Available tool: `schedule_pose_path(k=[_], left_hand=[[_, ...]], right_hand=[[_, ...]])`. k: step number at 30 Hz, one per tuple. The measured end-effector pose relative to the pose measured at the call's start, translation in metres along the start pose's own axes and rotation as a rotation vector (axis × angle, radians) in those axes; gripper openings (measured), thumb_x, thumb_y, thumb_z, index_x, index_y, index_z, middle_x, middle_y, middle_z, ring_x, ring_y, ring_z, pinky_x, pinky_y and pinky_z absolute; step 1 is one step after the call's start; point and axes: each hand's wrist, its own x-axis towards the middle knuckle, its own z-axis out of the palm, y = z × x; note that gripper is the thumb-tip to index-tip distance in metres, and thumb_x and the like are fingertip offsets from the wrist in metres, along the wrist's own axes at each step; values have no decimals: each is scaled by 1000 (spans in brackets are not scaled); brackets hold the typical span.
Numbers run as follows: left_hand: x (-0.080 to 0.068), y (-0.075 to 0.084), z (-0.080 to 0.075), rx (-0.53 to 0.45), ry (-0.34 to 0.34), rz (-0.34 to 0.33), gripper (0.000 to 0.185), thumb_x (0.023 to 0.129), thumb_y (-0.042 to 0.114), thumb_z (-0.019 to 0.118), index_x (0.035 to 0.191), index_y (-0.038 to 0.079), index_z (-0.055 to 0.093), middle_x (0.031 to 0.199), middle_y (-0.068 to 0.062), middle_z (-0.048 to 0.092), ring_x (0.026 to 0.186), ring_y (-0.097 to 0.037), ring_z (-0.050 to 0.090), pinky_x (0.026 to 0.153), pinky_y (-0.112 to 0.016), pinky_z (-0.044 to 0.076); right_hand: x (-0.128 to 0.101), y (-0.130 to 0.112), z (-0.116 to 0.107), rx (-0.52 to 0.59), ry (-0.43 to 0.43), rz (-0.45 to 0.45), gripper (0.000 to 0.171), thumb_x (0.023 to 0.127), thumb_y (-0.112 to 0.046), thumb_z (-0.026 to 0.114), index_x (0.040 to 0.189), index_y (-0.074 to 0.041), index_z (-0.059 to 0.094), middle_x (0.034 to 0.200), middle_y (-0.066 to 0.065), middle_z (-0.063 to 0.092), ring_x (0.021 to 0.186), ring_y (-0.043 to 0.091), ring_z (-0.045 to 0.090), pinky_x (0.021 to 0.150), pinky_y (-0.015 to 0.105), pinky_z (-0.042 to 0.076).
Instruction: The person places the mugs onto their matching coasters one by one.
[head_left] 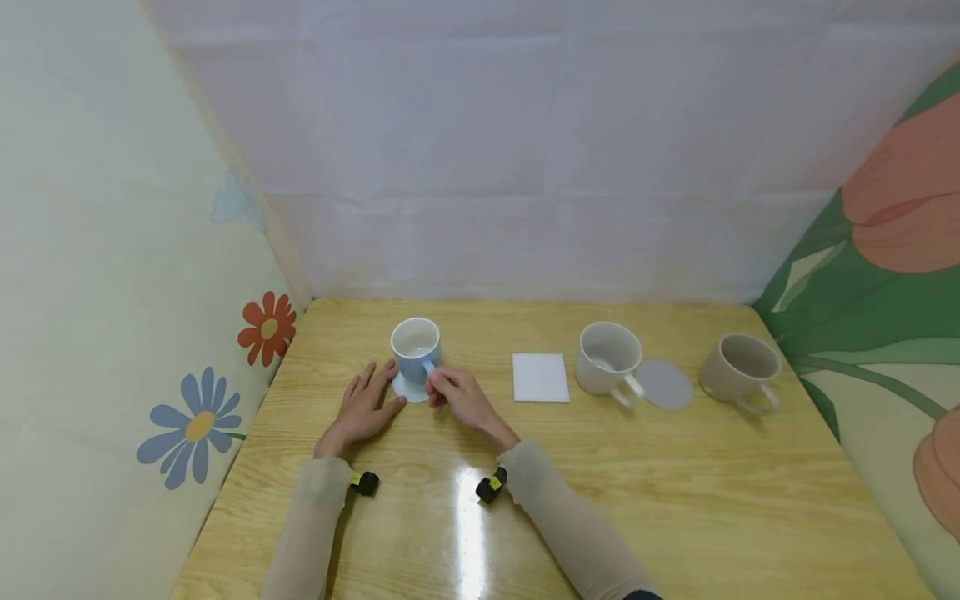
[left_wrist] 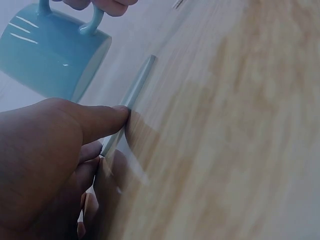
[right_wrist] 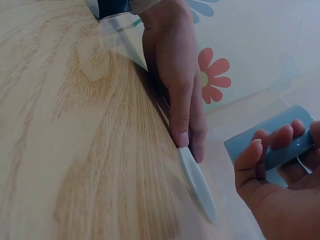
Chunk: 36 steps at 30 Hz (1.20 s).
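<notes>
My right hand grips the handle of a light blue mug, white inside. In the left wrist view the mug hangs close over a thin, round, pale blue coaster, with a gap under its base. My left hand lies on the table left of the coaster, fingers mostly straight. Its thumb and index finger touch the coaster's edge, as the right wrist view also shows around the coaster. Part of the coaster is hidden below the mug.
To the right lie a white square coaster and a grey round coaster. A white mug stands between them, a beige mug farther right. The wooden table ends at a white back wall and flower-patterned side walls.
</notes>
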Motion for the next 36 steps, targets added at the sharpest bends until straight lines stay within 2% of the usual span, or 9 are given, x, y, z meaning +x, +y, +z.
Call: schedule_pose_path(k=[3, 11, 20, 28, 36], left_hand=[[0, 1, 0, 0, -3, 1, 70, 108, 31, 62, 166, 6, 35, 178, -13, 24, 165, -46, 5, 132, -65, -1], [-3, 4, -1, -20, 4, 14, 69, 106, 29, 63, 166, 5, 36, 177, -15, 26, 164, -48, 7, 132, -66, 0], [-3, -7, 6, -22, 19, 32, 69, 106, 35, 62, 165, 7, 37, 177, -15, 26, 164, -48, 8, 132, -66, 1], [-1, 1, 0, -31, 10, 13, 70, 107, 30, 64, 167, 9, 35, 177, -14, 27, 165, -48, 8, 132, -66, 0], [0, 0, 0, -4, 3, 0, 69, 108, 29, 63, 167, 8, 35, 177, -14, 26, 165, -47, 7, 132, -66, 0]], right_hand=[[1, 1, 1, 1, 9, -2, 35, 113, -11, 46, 94, 13, 60, 80, 5, 61, 72, 9, 58, 66, 28, 55], [0, 9, 7, 23, 32, -10, 33, 113, -8, 45, 94, 15, 59, 80, 4, 58, 72, 8, 56, 65, 21, 52], [-1, 12, 10, 16, 28, -16, 34, 113, -9, 45, 93, 14, 59, 79, 2, 57, 72, 7, 56, 66, 26, 52], [-1, 12, 8, 0, 49, -43, 34, 113, -8, 45, 92, 14, 60, 79, 9, 60, 71, 8, 58, 66, 27, 54], [0, 13, 7, -10, 32, -30, 33, 113, -8, 46, 93, 14, 61, 81, 18, 63, 73, 8, 59, 70, 23, 55]])
